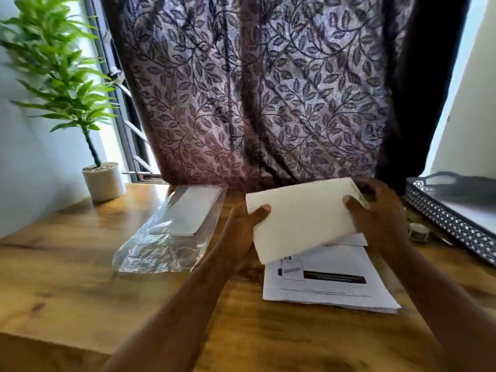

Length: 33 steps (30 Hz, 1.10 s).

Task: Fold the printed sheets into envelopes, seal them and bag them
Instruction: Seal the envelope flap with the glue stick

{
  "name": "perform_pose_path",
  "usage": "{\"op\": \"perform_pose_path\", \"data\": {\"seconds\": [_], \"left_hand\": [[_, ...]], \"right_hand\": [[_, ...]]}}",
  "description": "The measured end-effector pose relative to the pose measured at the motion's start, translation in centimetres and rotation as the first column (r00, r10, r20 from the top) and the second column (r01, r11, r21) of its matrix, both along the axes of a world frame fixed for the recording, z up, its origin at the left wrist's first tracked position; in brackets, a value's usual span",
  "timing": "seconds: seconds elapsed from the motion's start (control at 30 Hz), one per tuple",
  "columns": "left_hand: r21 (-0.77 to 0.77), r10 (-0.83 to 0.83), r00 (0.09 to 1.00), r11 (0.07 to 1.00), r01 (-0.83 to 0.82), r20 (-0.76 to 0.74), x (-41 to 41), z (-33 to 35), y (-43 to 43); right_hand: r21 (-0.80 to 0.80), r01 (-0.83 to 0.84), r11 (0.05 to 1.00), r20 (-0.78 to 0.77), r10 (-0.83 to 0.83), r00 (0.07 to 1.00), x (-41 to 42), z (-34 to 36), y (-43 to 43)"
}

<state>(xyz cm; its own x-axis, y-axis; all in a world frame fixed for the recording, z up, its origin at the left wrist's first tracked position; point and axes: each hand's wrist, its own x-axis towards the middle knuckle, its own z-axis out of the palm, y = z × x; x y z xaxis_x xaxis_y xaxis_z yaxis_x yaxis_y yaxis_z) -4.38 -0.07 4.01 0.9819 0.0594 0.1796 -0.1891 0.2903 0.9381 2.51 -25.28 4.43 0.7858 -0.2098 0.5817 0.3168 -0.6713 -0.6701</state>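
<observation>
A folded white sheet (303, 218) is held tilted above the table between both hands. My left hand (241, 229) grips its left edge, thumb on top. My right hand (381, 218) grips its right edge, thumb on the front and fingers behind. Beneath it lies a stack of printed sheets (327, 280) with a black bar across the top page. To the left lies a clear plastic bag (166, 237) with a white envelope (188, 210) inside it.
A wooden table (80, 291) carries everything. A potted plant (103, 181) stands at the back left. A dark patterned tray (451, 218) lies at the right edge, a small tape roll (418, 232) beside it. A leaf-patterned curtain (255, 89) hangs behind.
</observation>
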Motion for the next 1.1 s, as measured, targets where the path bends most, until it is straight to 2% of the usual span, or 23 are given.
{"op": "perform_pose_path", "data": {"seconds": [0.1,0.2,0.33,0.53,0.67,0.93,1.1], "left_hand": [[0.123,0.029,0.999,0.992,-0.027,-0.016,1.2,-0.9,0.5],[0.223,0.044,0.999,0.974,-0.038,-0.025,2.2,-1.7,1.3],[0.303,0.134,0.991,0.945,-0.125,-0.009,3.2,-2.4,2.4],[0.358,0.176,0.984,0.918,-0.173,0.027,4.1,-2.9,4.0],[0.386,0.209,0.978,0.901,-0.196,0.007,4.4,-3.4,5.0],[0.383,0.181,0.983,0.91,-0.16,-0.022,4.7,-3.2,5.3],[0.454,0.224,0.974,0.865,-0.214,0.033,5.1,-3.3,5.5]], "right_hand": [[0.145,-0.005,0.989,-0.221,0.037,0.974,1.8,-0.8,-1.5],[0.213,-0.09,0.973,-0.312,0.155,0.937,2.3,-1.4,-2.3],[0.222,-0.18,0.958,-0.305,0.244,0.921,2.1,-1.9,-2.3],[0.135,-0.166,0.977,-0.325,0.202,0.924,2.4,-1.9,-2.4],[0.325,-0.238,0.915,-0.323,0.344,0.882,2.0,-2.0,-2.3],[0.432,-0.252,0.866,-0.37,0.424,0.826,1.9,-2.3,-2.3],[0.514,-0.266,0.816,-0.358,0.485,0.798,1.8,-2.1,-2.4]]}}
